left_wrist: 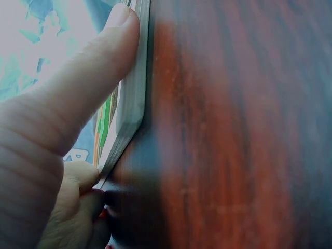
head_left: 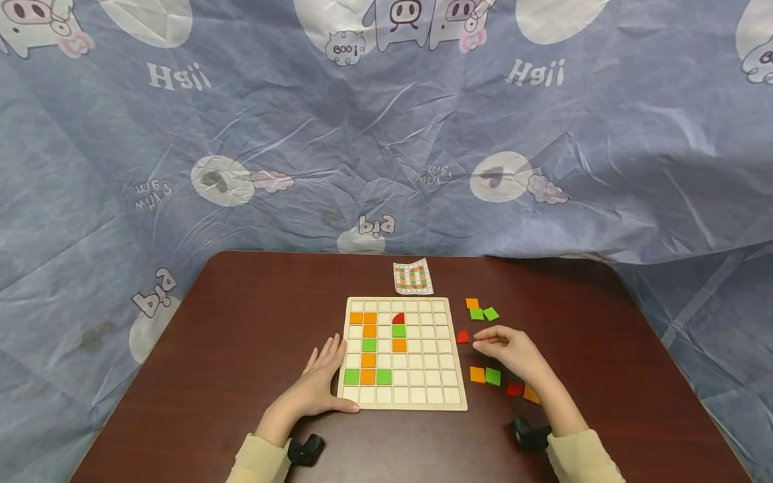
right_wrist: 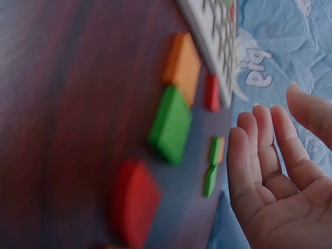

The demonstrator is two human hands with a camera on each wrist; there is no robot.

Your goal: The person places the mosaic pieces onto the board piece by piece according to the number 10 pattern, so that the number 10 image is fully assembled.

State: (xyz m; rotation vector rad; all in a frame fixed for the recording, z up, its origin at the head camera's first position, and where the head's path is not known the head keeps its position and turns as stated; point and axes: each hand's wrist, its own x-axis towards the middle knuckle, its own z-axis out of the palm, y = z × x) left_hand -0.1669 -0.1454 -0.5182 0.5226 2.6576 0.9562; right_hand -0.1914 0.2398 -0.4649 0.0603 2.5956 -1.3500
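Note:
A wooden grid board (head_left: 425, 362) lies on the table, with several orange and green squares and a red quarter-round tile (head_left: 398, 318) in its cells. My left hand (head_left: 317, 387) rests along the board's left side, fingers extended and thumb on its near corner; the left wrist view shows that thumb (left_wrist: 106, 62) against the board's edge. To the right of the board, my right hand (head_left: 510, 349) hovers with its fingertips beside a loose red tile (head_left: 462, 337). Nothing sits between its loosely bent fingers in the right wrist view.
A small pattern card (head_left: 413, 277) lies behind the board. Loose orange and green squares (head_left: 476, 314) are at the back right. Nearer lie an orange square (head_left: 477, 374), a green square (head_left: 492, 376), a red tile (head_left: 514, 388) and another orange tile (head_left: 531, 394) by the right wrist.

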